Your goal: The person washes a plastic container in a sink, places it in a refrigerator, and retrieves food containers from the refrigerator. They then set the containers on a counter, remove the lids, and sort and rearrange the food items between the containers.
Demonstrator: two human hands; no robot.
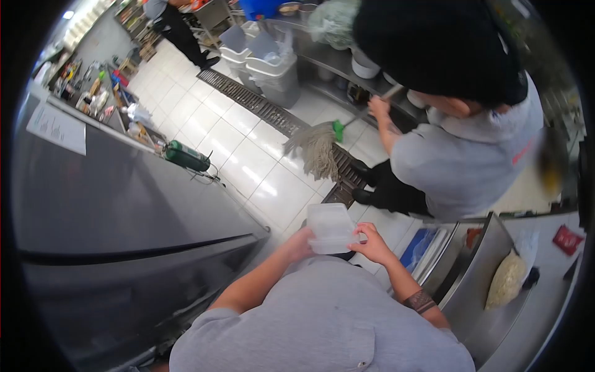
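Between my two hands, in front of my chest, is a translucent white plastic container (330,224). My left hand (302,242) grips its left side, with the fingers partly hidden behind it. On the opposite side, my right hand (370,240) pinches the container's right edge between thumb and fingers. I cannot make out anything inside the container.
A co-worker (458,142) stands just ahead on the right, holding a string mop (319,149) over the floor drain grate (248,102). Grey bins (273,77) stand beyond. A steel refrigerator (136,229) is at left; a steel counter with a bag (505,280) is at right. Another person (180,34) stands far off.
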